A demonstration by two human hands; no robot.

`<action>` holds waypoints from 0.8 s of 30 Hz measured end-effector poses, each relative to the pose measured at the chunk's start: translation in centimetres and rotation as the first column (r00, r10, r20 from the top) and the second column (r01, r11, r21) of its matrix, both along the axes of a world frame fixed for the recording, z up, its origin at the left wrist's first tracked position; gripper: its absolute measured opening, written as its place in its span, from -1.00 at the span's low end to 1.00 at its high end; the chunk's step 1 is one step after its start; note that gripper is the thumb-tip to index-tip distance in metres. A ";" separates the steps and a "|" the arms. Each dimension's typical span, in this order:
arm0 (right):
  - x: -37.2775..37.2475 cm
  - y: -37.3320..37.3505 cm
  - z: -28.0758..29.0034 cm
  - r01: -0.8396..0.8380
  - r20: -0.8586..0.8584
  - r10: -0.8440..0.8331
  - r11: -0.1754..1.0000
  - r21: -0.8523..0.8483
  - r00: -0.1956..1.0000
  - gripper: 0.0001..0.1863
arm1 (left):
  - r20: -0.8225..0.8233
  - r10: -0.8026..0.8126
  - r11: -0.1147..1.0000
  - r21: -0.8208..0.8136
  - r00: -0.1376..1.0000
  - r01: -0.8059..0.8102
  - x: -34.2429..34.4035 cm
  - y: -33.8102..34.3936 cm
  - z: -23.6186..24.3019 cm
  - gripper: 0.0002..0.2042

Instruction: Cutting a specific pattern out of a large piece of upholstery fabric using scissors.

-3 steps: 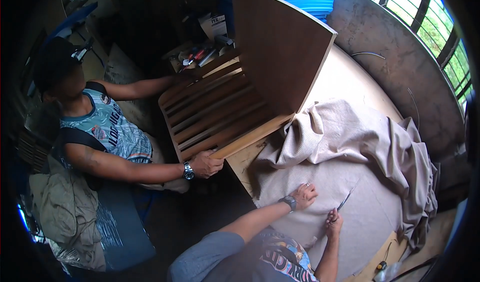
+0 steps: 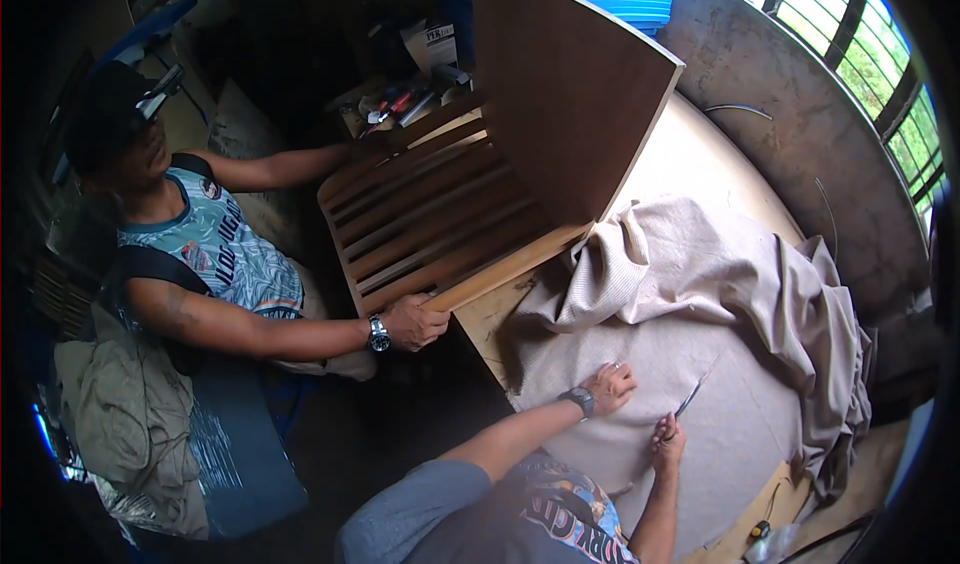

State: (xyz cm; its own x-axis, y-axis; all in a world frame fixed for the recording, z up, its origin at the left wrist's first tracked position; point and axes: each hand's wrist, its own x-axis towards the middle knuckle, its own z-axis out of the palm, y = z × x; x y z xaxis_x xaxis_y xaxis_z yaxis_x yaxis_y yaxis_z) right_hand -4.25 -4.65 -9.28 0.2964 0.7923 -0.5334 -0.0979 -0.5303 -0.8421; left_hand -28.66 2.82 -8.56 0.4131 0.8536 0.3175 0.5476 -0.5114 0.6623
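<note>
1. The right grip (image 2: 668, 442) is closed around the handles of what look like slim metal scissors (image 2: 688, 401); they point up and away from it, low over the cloth. How far the blades are parted is too small to tell.
2. The left grip (image 2: 609, 390) lies palm down, fingers loosely bent and holding nothing visible, on the beige cloth (image 2: 665, 349), just left of and beyond the right grip.
3. That cloth spreads flat beneath both grips and heaps into folds beyond them and to their right, over the bench (image 2: 488, 336).
4. Judging by its drape and ribbed weave, the cloth should be soft, limp and hard to damage by handling. The heaped part probably drags with some weight, so the flat area may shift or crease unless pressed down.
5. Best hold on the cloth: a flat palm beside the blades, as the left grip lies, fingers clear of the tips.
6. The scissors should be stiff, light and sharp; take them by the handles, at the end nearest the right grip's wrist.
</note>
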 end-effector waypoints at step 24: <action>-1.7 0.5 5.0 0.037 0.049 -0.030 0.990 -0.133 0.998 -0.62 | 0.049 -0.030 0.993 -0.109 0.998 0.035 -1.7 1.2 3.2 -0.84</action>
